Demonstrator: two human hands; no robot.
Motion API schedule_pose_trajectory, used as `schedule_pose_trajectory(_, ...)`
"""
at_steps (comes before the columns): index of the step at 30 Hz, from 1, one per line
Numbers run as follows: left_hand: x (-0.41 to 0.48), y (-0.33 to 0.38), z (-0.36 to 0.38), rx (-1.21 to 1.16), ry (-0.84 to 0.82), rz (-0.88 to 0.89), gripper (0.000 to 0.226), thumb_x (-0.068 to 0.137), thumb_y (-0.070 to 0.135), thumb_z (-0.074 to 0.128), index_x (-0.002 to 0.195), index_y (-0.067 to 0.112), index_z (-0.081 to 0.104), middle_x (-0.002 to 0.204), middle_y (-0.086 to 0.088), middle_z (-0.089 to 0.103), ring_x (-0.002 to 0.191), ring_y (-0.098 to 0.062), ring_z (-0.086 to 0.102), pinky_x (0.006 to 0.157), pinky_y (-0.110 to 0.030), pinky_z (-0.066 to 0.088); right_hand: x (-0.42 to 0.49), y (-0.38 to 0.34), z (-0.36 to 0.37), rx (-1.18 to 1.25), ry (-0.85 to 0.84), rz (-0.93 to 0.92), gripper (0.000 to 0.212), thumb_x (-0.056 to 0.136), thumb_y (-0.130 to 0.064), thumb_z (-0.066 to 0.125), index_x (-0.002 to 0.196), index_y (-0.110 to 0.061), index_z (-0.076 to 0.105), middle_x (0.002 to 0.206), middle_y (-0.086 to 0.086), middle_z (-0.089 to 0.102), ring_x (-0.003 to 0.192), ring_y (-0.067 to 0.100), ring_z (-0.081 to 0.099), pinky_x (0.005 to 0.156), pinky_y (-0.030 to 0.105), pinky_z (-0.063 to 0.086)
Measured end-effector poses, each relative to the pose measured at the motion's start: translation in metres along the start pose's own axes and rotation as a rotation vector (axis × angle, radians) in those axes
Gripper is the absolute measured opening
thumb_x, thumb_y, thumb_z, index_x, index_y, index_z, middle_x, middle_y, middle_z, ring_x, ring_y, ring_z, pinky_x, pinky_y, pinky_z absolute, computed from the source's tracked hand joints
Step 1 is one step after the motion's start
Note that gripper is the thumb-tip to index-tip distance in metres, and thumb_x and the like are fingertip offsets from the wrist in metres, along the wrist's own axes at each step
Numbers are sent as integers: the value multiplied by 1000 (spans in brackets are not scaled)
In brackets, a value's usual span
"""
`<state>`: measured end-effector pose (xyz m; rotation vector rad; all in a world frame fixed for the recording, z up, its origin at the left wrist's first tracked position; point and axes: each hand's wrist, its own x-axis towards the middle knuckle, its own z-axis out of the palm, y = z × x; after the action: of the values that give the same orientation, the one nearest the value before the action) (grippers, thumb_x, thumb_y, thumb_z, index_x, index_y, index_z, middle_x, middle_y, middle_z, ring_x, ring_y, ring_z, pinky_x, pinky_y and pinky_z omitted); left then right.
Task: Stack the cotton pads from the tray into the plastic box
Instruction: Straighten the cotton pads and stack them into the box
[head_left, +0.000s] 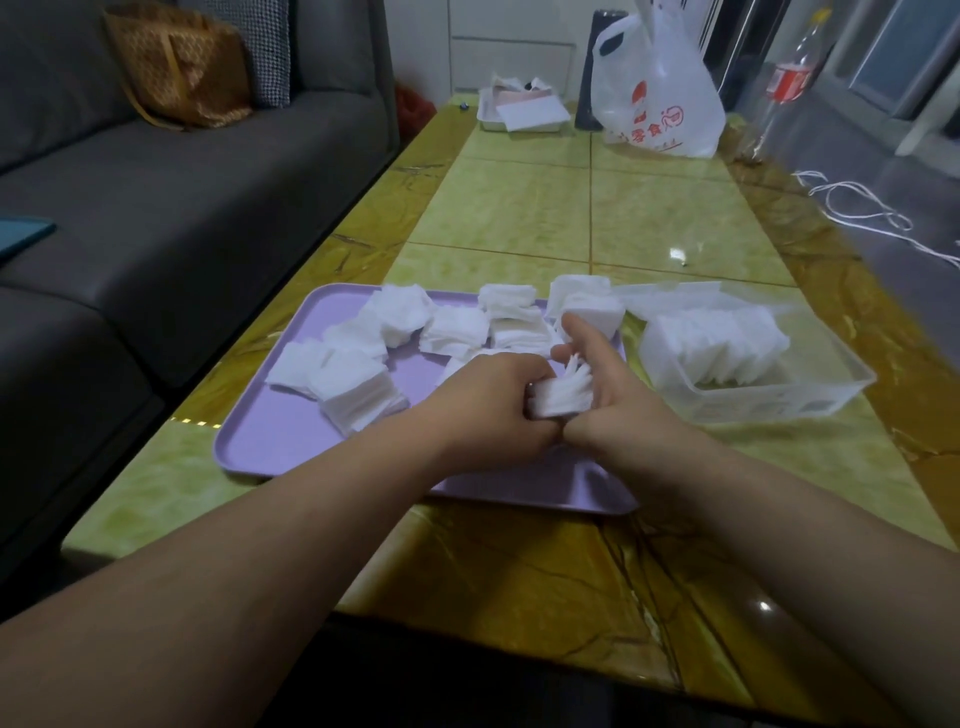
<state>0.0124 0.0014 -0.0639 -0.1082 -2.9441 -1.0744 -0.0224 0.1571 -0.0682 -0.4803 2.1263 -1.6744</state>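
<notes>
At frame centre my left hand (488, 400) and right hand (623, 410) close their grip on one small pad bundle (563, 395), fingertips mostly hidden. Below lies the purple tray (270, 441) with loose pad piles (358, 379); the plastic box (810, 400), centre right, holds upright pads.

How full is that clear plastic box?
Partly full: a row of cotton pads stands on edge inside the plastic box, with room left at its near end.

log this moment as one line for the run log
phase: gathering pads | left hand: grips pad bundle | right hand: holds same bundle | location: over tray | box: partly filled
</notes>
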Motion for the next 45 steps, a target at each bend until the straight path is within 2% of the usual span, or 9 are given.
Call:
schedule_pose_trajectory(6,-4,7,-10,-264,94,39,14,81,21,82,93,20,75,92,-4,65,72,-5,59,68,-20,48,-4,-12,-33,-111,10,-52,73,81,7,75,144,-22,51,125,-2,67,115,13,66,104,31,52)
schedule_pose_trajectory(11,-2,20,-7,-532,95,-23,20,85,14,81,102,19,71,90,-1,76,77,-7,64,70,-26,51,-10,-17,-52,-6,56,-49,35,84,-1,79,115,-15,70,108,7,77,105,23,73,95,40,59)
schedule_pose_trajectory(16,24,43,-6,-682,80,-89,19,93,6,70,110,14,68,102,-12,76,86,-20,71,72,-34,59,-9,-22,-64,81,217,-74,33,77,-25,80,107,-20,70,102,6,78,101,29,74,93,51,59)
schedule_pose_trajectory(20,56,82,6,-619,65,-70,19,95,15,69,113,18,67,98,-8,77,85,-18,72,66,-29,58,-10,-23,-96,63,421,-81,22,79,-30,76,100,-26,71,95,5,77,91,30,74,80,53,62)
schedule_pose_trajectory(24,85,102,29,-405,132,-41,25,91,23,73,115,22,66,98,3,73,83,-17,70,71,-27,55,-10,-22,-142,-161,753,-142,14,87,-26,72,98,-21,66,83,-5,68,66,-1,60,62,21,47)
schedule_pose_trajectory(27,96,108,46,-83,61,50,34,88,25,74,121,26,67,113,8,61,90,-14,65,83,-27,53,-6,-8,-181,-338,912,-104,24,85,-28,68,108,-23,66,102,-2,68,93,12,63,77,26,45)
schedule_pose_trajectory(38,100,97,65,-2,94,168,26,80,25,79,104,29,72,105,10,55,87,-10,59,84,-33,53,18,24,-187,-687,798,-38,34,88,-16,62,122,-18,69,125,4,61,110,28,57,86,34,44)
schedule_pose_trajectory(41,98,92,64,44,150,173,29,78,32,80,105,31,72,109,12,55,101,-11,55,88,-31,49,23,23,-178,-844,710,13,39,90,-20,63,129,-17,65,127,7,64,119,38,53,94,41,45)
schedule_pose_trajectory(45,95,86,61,103,185,198,30,77,38,80,105,31,73,116,15,59,112,-14,49,96,-32,44,19,19,-184,-866,772,51,39,91,-20,63,130,-18,64,123,10,69,116,39,57,84,41,47)
